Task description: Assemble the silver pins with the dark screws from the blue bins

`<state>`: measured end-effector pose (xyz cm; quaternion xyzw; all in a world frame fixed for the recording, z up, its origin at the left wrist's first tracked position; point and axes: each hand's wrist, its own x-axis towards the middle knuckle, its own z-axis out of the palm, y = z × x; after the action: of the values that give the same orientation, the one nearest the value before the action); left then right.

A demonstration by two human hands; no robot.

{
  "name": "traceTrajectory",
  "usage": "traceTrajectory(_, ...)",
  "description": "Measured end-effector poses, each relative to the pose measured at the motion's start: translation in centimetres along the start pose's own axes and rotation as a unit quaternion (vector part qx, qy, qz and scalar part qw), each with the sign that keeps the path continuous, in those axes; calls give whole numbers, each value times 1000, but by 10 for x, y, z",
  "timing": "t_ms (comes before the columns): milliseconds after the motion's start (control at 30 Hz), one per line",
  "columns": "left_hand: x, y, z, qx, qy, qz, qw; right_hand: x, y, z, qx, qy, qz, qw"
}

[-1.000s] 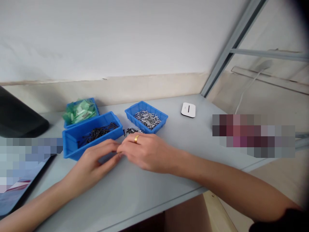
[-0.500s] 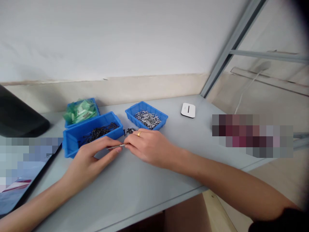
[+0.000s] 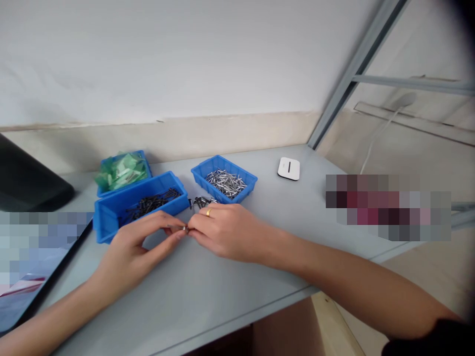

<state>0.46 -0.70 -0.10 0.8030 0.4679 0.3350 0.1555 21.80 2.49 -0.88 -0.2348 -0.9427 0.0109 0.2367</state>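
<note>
1. Your grey desk [image 3: 208, 282] is running along a pale wall [image 3: 222, 54], with a metal post [image 3: 347, 94] slanting up at its far right corner.
2. A white device [image 3: 289, 168] is lying near that corner; a long blue bin [image 3: 104, 222] is holding dark pins [image 3: 152, 203], and a blue tray [image 3: 245, 193] is holding silver ones.
3. Green plastic [image 3: 124, 170] is filling another bin behind the long one.
4. A slender metal piece [image 3: 184, 228] is showing between your fingertips, above the desk's near side; it is looking silvery and thin, its ends being partly hidden.
5. Your left hand [image 3: 139, 244] is pinching it between thumb and forefinger.
6. Your right hand [image 3: 232, 230], wearing a gold ring [image 3: 209, 213], is curling inward, its fingertips closing on the piece's other end.
</note>
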Motion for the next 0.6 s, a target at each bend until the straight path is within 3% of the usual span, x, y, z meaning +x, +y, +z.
traceTrajectory(367,-3,-5,-2,-52,0,-40,998,2,-3,-7,46,18,20,999)
traceTrajectory(600,-3,2,-3,-71,-13,-52,996,1,-4,-5,5,49,-49,998)
